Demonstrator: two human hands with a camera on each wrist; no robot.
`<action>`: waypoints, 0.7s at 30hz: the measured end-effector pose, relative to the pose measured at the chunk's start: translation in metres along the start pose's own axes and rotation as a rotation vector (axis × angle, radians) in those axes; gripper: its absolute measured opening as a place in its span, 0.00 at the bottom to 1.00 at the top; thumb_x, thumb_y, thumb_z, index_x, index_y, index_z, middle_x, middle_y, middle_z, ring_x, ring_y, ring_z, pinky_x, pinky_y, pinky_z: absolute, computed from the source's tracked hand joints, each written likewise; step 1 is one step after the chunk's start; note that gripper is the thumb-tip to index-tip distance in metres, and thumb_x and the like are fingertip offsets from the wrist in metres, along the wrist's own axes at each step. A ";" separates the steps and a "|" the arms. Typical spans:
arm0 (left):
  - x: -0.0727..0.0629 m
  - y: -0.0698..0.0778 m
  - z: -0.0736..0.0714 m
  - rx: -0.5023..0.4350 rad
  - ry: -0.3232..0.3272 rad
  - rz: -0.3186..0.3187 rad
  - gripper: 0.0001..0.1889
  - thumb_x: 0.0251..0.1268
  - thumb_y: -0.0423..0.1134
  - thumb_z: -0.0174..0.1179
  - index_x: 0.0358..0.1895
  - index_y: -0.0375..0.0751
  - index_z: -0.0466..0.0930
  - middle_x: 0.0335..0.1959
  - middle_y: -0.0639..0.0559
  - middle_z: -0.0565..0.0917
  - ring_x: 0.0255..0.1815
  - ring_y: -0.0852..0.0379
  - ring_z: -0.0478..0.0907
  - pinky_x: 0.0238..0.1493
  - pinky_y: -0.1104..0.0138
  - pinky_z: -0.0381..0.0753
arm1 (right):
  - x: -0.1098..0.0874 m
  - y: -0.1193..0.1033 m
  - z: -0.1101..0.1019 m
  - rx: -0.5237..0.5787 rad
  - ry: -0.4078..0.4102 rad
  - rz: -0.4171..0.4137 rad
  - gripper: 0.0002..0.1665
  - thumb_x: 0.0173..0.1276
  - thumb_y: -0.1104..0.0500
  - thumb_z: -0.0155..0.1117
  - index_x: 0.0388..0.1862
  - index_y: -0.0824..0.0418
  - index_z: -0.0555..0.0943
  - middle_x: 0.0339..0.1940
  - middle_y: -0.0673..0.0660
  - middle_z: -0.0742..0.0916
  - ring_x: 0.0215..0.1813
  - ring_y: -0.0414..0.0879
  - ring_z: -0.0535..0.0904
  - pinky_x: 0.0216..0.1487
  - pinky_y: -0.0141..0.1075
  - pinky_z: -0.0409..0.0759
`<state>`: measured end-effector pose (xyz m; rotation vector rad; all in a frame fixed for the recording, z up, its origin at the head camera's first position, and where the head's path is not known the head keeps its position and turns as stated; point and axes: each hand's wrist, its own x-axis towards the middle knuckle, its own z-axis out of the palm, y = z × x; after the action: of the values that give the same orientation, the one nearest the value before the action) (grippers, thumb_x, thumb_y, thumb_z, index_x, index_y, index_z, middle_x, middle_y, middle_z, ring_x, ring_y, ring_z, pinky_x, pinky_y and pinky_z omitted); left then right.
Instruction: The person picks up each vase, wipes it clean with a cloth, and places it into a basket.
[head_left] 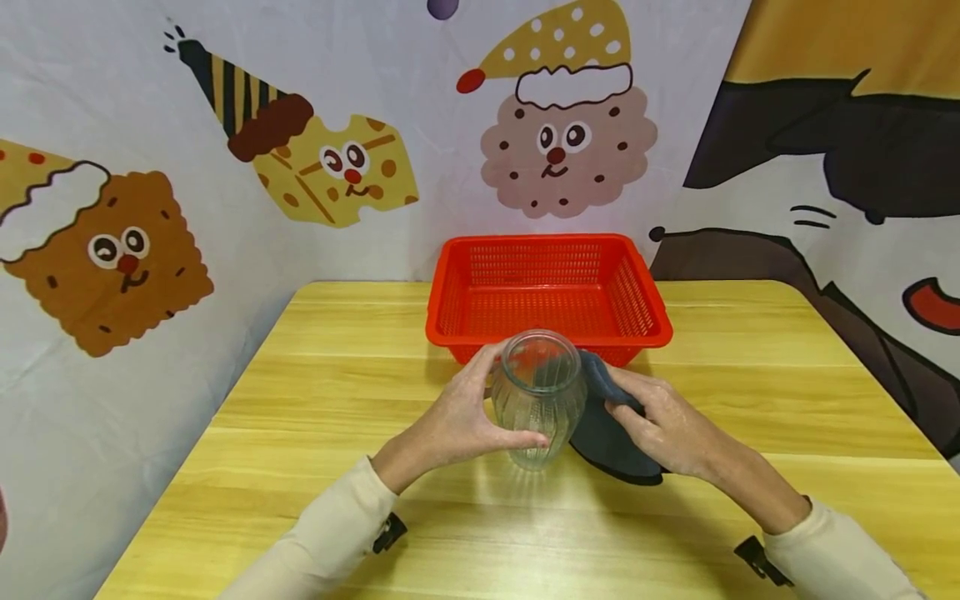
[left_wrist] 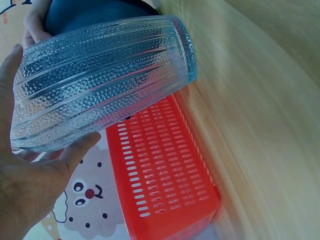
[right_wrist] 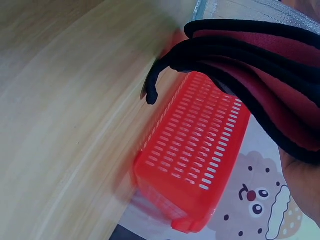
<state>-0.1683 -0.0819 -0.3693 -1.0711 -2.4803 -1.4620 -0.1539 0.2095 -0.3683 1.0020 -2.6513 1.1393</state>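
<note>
Over one wooden surface (head_left: 337,392), you have one glass jar (head_left: 538,407), mouth up. Your left hand (head_left: 457,417) curls spread fingers round it; your right hand's (head_left: 667,421) fingers pinch one dark cloth (head_left: 611,446) just beside it. Whether the jar's base touches down, I cannot tell. One red basket (head_left: 536,308) sits behind; three hatted cartoon snacks (head_left: 337,187) decorate the backdrop (head_left: 390,58).

Head view bright, even; pale glare on tabletop (head_left: 495,533), glints on glass jar (left_wrist: 100,82); wrist views hazier, tabletop grain blurred.
</note>
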 end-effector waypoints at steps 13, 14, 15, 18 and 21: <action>0.000 -0.002 0.000 0.011 0.002 0.002 0.54 0.45 0.50 0.84 0.76 0.49 0.60 0.67 0.55 0.71 0.64 0.56 0.71 0.55 0.59 0.81 | 0.001 0.004 0.003 0.037 -0.011 0.011 0.35 0.73 0.72 0.56 0.78 0.63 0.67 0.71 0.58 0.76 0.68 0.54 0.75 0.66 0.28 0.65; 0.000 -0.002 0.000 0.015 0.002 0.002 0.54 0.45 0.50 0.84 0.76 0.49 0.60 0.67 0.55 0.71 0.64 0.56 0.71 0.55 0.59 0.81 | 0.001 0.004 0.003 0.037 -0.012 0.012 0.34 0.73 0.72 0.56 0.78 0.63 0.67 0.71 0.58 0.76 0.67 0.54 0.75 0.66 0.28 0.65; 0.000 -0.002 0.000 0.018 0.002 0.003 0.54 0.45 0.50 0.84 0.76 0.49 0.60 0.67 0.55 0.71 0.64 0.56 0.71 0.56 0.59 0.81 | 0.001 0.005 0.003 0.038 -0.012 0.014 0.34 0.73 0.72 0.56 0.78 0.63 0.67 0.71 0.58 0.77 0.67 0.54 0.75 0.66 0.28 0.65; 0.000 -0.002 0.000 0.020 -0.002 0.002 0.54 0.45 0.50 0.84 0.76 0.49 0.60 0.67 0.55 0.70 0.64 0.56 0.71 0.55 0.58 0.81 | 0.001 0.005 0.003 0.035 -0.016 0.025 0.34 0.73 0.72 0.56 0.78 0.62 0.67 0.71 0.58 0.77 0.67 0.54 0.75 0.66 0.29 0.66; 0.001 -0.002 0.000 0.020 -0.004 -0.001 0.54 0.45 0.50 0.84 0.76 0.48 0.60 0.67 0.55 0.70 0.64 0.56 0.71 0.55 0.58 0.82 | 0.000 0.006 0.003 0.034 -0.020 0.032 0.34 0.74 0.71 0.56 0.78 0.63 0.66 0.71 0.58 0.76 0.68 0.54 0.74 0.66 0.29 0.65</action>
<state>-0.1700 -0.0825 -0.3705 -1.0705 -2.4929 -1.4330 -0.1571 0.2099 -0.3743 0.9843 -2.6819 1.1907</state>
